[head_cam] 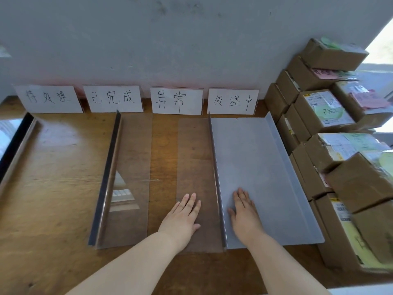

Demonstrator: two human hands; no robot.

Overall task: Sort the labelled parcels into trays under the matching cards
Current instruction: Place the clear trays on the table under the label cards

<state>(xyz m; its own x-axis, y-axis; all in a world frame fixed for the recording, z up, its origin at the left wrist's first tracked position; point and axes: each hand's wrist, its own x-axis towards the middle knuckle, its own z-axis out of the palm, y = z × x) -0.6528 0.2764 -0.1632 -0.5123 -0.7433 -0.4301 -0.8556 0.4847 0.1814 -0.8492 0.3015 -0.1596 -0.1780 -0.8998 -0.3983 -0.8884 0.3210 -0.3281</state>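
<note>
Both hands flat, fingers straight: right hand (244, 213) presses the frosted tray (265, 156), left hand (182, 216) the tinted tray (193, 156) beside it, likely squaring them up. Cardboard parcels (325, 111) stacked beyond it.

The table (63, 167) is brown wood with darker streaks. The cards (176, 100) along the top are white with black writing. The right tray (255, 167) is pale grey. The brown parcels (357, 184) on the right have white, green, pink and yellow labels (328, 112).
</note>
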